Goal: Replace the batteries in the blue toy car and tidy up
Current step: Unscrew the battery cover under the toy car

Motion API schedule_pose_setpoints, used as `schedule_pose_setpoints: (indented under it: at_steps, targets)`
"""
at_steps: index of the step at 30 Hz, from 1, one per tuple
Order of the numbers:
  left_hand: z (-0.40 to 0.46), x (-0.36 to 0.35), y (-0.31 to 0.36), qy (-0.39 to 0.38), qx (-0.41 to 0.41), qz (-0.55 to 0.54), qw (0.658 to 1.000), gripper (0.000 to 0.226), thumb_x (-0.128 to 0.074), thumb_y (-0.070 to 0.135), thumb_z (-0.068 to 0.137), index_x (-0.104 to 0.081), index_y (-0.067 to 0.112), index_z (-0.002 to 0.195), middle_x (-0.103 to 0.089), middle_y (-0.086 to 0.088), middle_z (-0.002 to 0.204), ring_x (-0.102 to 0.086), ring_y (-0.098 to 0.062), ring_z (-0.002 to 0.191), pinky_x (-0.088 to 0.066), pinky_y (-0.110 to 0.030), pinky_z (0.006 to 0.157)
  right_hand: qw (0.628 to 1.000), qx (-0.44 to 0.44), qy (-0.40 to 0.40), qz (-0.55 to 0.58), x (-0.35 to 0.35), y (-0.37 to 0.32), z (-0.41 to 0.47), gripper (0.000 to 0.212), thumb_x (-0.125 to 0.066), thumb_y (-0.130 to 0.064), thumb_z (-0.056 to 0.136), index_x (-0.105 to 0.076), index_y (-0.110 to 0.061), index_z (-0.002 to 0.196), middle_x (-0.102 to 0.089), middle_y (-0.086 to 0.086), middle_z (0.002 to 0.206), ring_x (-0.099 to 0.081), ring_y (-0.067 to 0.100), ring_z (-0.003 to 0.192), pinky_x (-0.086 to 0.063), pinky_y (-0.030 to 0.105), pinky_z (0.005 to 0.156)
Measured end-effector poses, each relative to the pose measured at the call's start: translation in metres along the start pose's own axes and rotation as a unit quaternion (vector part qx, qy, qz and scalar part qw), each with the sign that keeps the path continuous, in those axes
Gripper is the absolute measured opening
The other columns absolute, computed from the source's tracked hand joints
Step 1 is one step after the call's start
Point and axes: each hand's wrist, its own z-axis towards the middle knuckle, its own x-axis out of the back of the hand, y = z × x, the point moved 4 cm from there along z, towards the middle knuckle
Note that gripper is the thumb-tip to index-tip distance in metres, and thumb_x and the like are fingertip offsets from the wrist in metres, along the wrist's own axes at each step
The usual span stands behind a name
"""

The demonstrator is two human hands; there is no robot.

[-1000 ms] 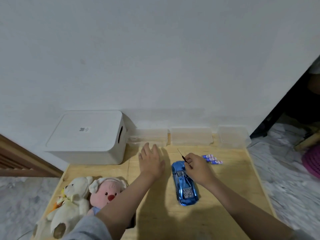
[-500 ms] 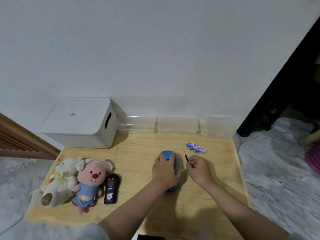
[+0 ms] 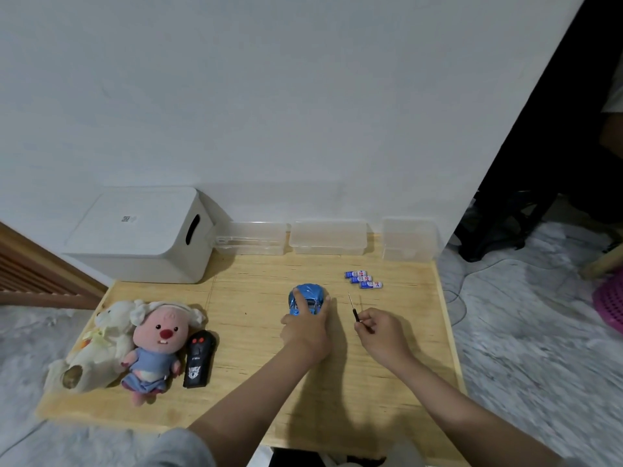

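The blue toy car point(image 3: 309, 295) lies on the wooden table point(image 3: 256, 335), mostly covered by my left hand point(image 3: 307, 326), whose fingers curl over its body and grip it. To its right, my right hand point(image 3: 379, 330) pinches a small black-handled screwdriver point(image 3: 354, 308), tip pointing up and away. Three blue-and-white batteries point(image 3: 364, 279) lie in a row on the table beyond the screwdriver. The car's rear half is hidden under my palm.
A white lidded box point(image 3: 141, 235) stands at the back left. Three clear plastic containers point(image 3: 328, 238) line the wall. Two plush toys point(image 3: 155, 345) and a black remote control point(image 3: 199, 358) lie at the table's left front.
My left hand moved from the table behind the car onto the car and now grips it. My right hand drew back to the right with the screwdriver. The view pulled back.
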Motion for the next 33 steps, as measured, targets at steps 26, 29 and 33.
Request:
schedule_pose_setpoints:
  at_steps: [26, 29, 33]
  targets:
    - [-0.056, 0.027, -0.043, 0.185, -0.086, -0.562, 0.801, 0.066, -0.062, 0.049, 0.078, -0.028, 0.041, 0.134, -0.037, 0.003, 0.135, -0.040, -0.011, 0.129, -0.040, -0.040, 0.107, 0.922, -0.207, -0.165, 0.283, -0.041, -0.048, -0.011, 0.012, -0.048, -0.018, 0.098, -0.054, -0.010, 0.093, -0.067, 0.013, 0.100, -0.066, 0.029, 0.088, -0.054, 0.053, 0.084]
    - [-0.059, 0.028, -0.045, 0.183, -0.095, -0.564, 0.799, 0.059, -0.060, 0.041, 0.085, -0.024, 0.044, 0.132, -0.040, -0.001, 0.132, -0.047, -0.007, 0.121, -0.047, -0.038, 0.101, 0.926, -0.197, -0.146, 0.286, -0.041, -0.057, -0.011, 0.010, -0.049, -0.016, 0.098, -0.054, -0.009, 0.092, -0.067, 0.015, 0.100, -0.067, 0.030, 0.090, -0.057, 0.045, 0.072]
    - [-0.056, 0.032, -0.049, 0.166, -0.101, -0.587, 0.786, 0.057, -0.056, 0.023, 0.094, -0.024, 0.042, 0.138, -0.046, 0.008, 0.130, -0.053, 0.003, 0.114, -0.051, -0.020, 0.088, 0.958, -0.127, -0.082, 0.244, -0.029, -0.063, -0.010, 0.010, -0.055, -0.013, 0.094, -0.055, -0.010, 0.085, -0.068, 0.011, 0.093, -0.066, 0.026, 0.083, -0.056, 0.036, 0.058]
